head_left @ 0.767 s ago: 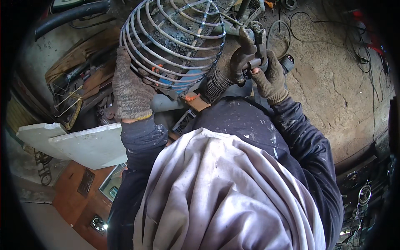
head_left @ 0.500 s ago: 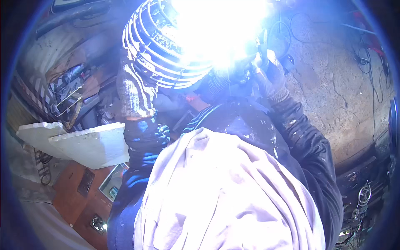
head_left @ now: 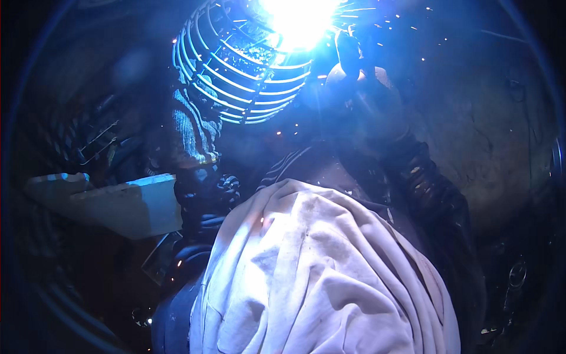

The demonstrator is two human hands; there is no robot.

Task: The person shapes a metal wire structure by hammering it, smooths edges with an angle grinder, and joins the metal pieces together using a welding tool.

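Note:
A glaring welding arc [head_left: 300, 17] burns at the top, throwing sparks to its right and washing out whatever lies behind it. Left of it stands a round wire cage [head_left: 256, 97], made of curved metal rods crossed by ribs. My left hand [head_left: 197, 121], in a knitted glove, is closed on the cage's left side, its fingertips partly hidden behind the rods. Just right of the arc, my gloved right hand [head_left: 368, 94] is closed around a dark welding electrode holder [head_left: 349, 52]. The electrode itself is lost in the glare.
Pale slabs [head_left: 138, 203] lie at the left, close to my left forearm. A pale cloth [head_left: 330, 265] fills the lower middle in front of my body. Thin metal rods [head_left: 99, 141] lie farther left. At the lower right is a small ring-shaped wheel [head_left: 517, 274].
The glare has shrunk and the surroundings have darkened. Sparks now fly around the arc. My right hand has shifted slightly left; my left hand stays at the cage.

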